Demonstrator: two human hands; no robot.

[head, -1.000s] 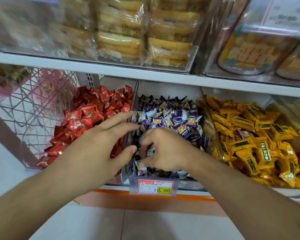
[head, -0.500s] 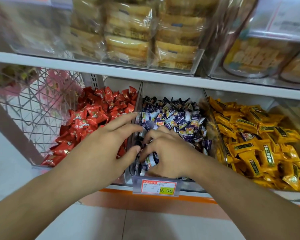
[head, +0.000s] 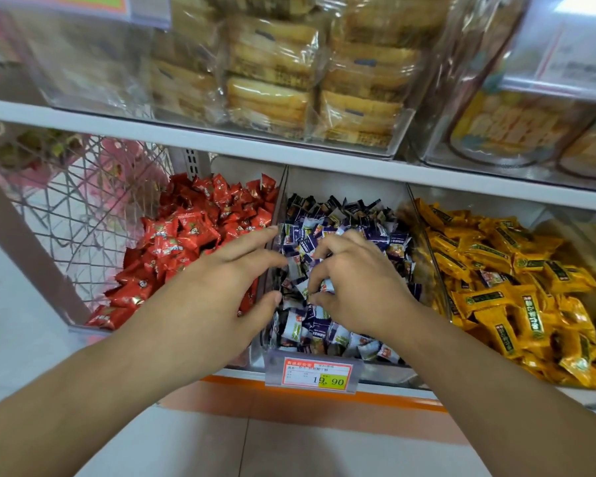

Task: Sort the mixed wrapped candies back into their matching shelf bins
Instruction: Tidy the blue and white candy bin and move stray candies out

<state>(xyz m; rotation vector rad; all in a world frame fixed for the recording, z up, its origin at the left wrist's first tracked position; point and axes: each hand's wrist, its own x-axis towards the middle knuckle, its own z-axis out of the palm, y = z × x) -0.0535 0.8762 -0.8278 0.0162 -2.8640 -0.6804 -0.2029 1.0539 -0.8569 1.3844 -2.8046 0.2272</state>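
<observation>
Three clear shelf bins stand side by side: red candies [head: 190,235] on the left, purple-and-white candies [head: 344,218] in the middle, yellow candies [head: 516,280] on the right. My left hand [head: 221,284] lies with straight fingers over the divider [head: 278,215] between the red and middle bins, its fingertips touching the purple pile. My right hand [head: 358,284] is curled down into the middle bin and pinches a purple-and-white candy [head: 327,286] between thumb and fingers. A purple-toned wrapper [head: 492,277] lies among the yellow ones.
A price tag reading 19.90 [head: 313,371] hangs on the middle bin's front. Wrapped cakes [head: 272,80] and clear tubs [head: 516,129] fill the shelf above. A wire basket [head: 83,208] stands to the left. The tiled floor [head: 255,449] lies below.
My right hand has worked its fingers deeper into the purple pile and closed on one candy. My left hand has stayed over the divider.
</observation>
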